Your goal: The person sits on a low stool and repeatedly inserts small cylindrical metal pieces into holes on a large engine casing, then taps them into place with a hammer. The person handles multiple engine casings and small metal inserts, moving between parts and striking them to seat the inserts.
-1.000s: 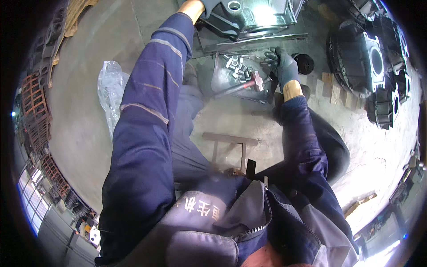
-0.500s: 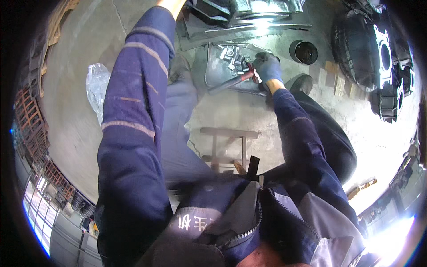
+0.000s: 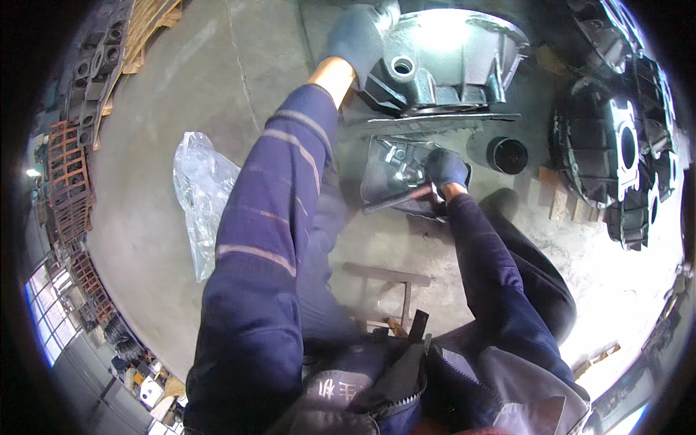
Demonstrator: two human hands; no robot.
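Observation:
My left hand point(image 3: 354, 38), in a dark glove, is up by the left rim of a dark cast-metal housing point(image 3: 464, 61). Its fingers look bent around a small pale piece at the top edge, too bright to name. My right hand point(image 3: 446, 168), also gloved, reaches down into a shallow metal tray point(image 3: 375, 190), fingers curled among its right-hand contents. Shiny metal bushings or nuts point(image 3: 407, 174) lie there in a loose heap. Below that hand a hammer point(image 3: 395, 199) rests across the tray, handle toward the left; what the fingers hold is hidden.
A round black can point(image 3: 507, 155) stands right of the tray. More dark castings point(image 3: 591, 145) sit at the right on wooden blocks point(image 3: 558, 199). Clear plastic film point(image 3: 199, 192) lies on the floor at left, and a low metal stool frame point(image 3: 388, 274) is between my legs.
The view has tilted up, so more of the housing and my left hand now show. My right hand stays at the tray, shifted slightly over its bushings; the hammer still lies there.

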